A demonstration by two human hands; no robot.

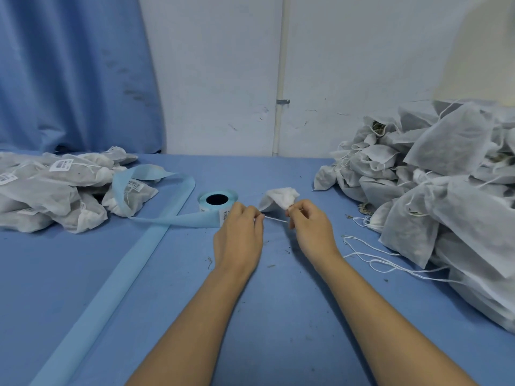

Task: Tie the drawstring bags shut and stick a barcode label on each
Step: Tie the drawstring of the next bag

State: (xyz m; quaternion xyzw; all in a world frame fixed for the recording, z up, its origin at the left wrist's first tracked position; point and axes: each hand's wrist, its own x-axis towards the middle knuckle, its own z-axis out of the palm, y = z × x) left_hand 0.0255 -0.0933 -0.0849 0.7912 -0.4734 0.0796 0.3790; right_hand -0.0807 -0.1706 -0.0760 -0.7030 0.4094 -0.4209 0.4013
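Observation:
A small white drawstring bag [280, 200] lies on the blue table just beyond my hands, its gathered neck pinched in my right hand [309, 227]. My left hand [239, 232] pinches the white drawstring [274, 219], which runs taut between the two hands. Just left of the bag stands a blue roll of barcode labels [217, 200], with its blue backing strip [178, 219] trailing off to the left and down toward the table's front edge.
A heap of white bags with loose strings [446, 174] fills the right side of the table. A pile of labelled bags [61, 185] lies at the left. Loose white strings [373, 257] trail on the blue table [278, 288]. A white wall and a blue curtain [72, 73] stand behind.

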